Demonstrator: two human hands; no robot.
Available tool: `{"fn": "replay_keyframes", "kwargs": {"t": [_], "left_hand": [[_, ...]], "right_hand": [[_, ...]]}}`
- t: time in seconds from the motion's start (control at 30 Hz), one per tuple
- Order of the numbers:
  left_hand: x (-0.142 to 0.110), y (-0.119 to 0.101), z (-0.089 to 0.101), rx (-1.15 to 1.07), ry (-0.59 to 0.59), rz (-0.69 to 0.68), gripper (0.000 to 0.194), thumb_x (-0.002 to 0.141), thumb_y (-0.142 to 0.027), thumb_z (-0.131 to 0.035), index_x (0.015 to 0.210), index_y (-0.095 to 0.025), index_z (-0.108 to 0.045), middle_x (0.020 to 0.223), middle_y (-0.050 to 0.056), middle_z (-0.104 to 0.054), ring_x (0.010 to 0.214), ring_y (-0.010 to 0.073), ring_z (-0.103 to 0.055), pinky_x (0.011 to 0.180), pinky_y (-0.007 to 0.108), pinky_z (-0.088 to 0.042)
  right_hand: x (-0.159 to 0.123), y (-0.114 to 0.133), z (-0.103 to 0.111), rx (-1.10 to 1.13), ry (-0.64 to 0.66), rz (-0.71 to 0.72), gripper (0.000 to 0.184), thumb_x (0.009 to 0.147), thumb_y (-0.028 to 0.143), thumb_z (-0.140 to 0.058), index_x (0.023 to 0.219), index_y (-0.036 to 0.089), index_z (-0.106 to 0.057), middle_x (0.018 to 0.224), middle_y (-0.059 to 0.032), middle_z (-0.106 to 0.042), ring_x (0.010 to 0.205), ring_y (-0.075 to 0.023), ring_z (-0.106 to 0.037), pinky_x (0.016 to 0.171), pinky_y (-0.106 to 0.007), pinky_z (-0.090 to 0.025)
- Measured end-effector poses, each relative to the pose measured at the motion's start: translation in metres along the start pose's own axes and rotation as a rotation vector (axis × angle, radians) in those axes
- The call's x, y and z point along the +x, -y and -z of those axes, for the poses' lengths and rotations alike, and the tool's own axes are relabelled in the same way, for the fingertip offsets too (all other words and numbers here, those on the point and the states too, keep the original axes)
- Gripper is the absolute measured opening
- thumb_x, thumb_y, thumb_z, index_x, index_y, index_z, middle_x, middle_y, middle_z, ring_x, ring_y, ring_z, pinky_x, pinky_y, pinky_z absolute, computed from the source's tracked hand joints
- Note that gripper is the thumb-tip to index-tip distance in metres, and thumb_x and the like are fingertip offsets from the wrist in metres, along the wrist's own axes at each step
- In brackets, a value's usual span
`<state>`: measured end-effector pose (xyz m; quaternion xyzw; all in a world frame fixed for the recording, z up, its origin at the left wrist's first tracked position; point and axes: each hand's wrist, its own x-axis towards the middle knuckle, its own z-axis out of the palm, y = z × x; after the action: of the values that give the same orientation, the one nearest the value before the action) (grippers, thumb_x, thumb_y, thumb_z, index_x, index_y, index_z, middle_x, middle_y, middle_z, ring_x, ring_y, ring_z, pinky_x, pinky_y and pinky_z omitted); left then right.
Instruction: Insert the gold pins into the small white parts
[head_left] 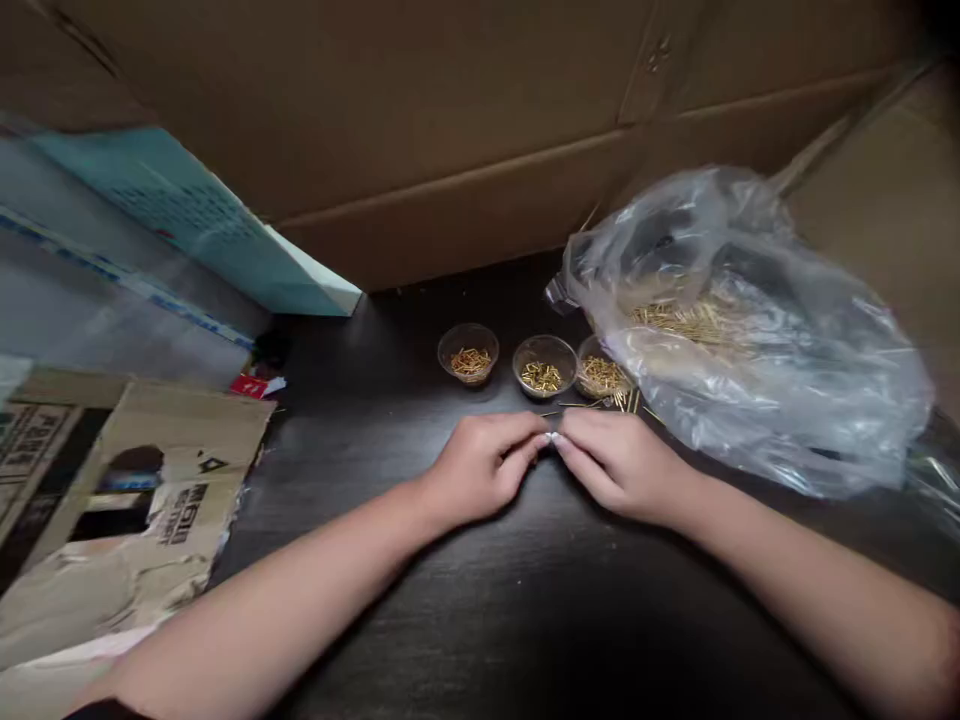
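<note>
The round middle cup (545, 346) of gold bits (541, 378) sits at twelve o'clock from where your left hand (484, 460) and right hand (615, 455) come together, about as near to each. Both curl in; I can't tell if they grip anything.

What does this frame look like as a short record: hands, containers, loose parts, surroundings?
left_hand: left hand, fingers bent, tips meeting the right's
right_hand: right hand, mirroring it; anything pinched between the fingertips is too small to tell
containers: left cup, middle cup, right cup, each holding small metallic pieces
bag: clear plastic bag at right, thin gold-coloured pins inside
loose_parts: gold-coloured sticks near the right cup
surface: dark tabletop
left_side: torn cardboard
</note>
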<state>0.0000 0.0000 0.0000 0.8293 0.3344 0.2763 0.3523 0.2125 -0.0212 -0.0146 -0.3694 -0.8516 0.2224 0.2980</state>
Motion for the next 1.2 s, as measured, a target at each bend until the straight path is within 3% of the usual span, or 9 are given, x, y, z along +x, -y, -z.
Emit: {"fn": "replay_keyframes", "kwargs": {"t": [0.27,0.9,1.2], "left_hand": [[0.0016,-0.0008,0.0020,-0.090,-0.007,0.046,0.017,0.101,-0.023,-0.053,0.095,-0.014,-0.066,0.080,0.002,-0.069,0.073,0.0114,-0.062,0.072,0.021,-0.046],[0.0024,0.0017,0.0012,-0.036,-0.034,0.049,0.017,0.099,-0.022,-0.054,0.093,-0.014,-0.068,0.081,0.003,-0.069,0.072,0.0122,-0.060,0.068,0.022,-0.043],[0.0004,0.0005,-0.0009,-0.032,-0.030,0.025,0.018,0.101,-0.022,-0.051,0.095,-0.014,-0.066,0.085,0.004,-0.069,0.077,0.0130,-0.062,0.072,0.022,-0.045]], "right_hand": [[0.0029,-0.0035,0.0014,0.185,-0.062,-0.028,0.023,0.103,0.019,-0.047,0.080,0.018,-0.051,0.071,0.0010,-0.050,0.063,-0.0115,-0.049,0.062,-0.025,-0.037],[0.0023,-0.0052,-0.0042,0.144,-0.092,0.021,0.027,0.102,0.013,-0.049,0.076,0.020,-0.043,0.069,0.0025,-0.041,0.061,-0.0117,-0.042,0.059,-0.026,-0.033],[0.0024,-0.0037,-0.0043,0.192,-0.054,-0.030,0.023,0.105,0.018,-0.044,0.082,0.020,-0.047,0.073,0.0009,-0.050,0.065,-0.0131,-0.048,0.063,-0.027,-0.037]]}}
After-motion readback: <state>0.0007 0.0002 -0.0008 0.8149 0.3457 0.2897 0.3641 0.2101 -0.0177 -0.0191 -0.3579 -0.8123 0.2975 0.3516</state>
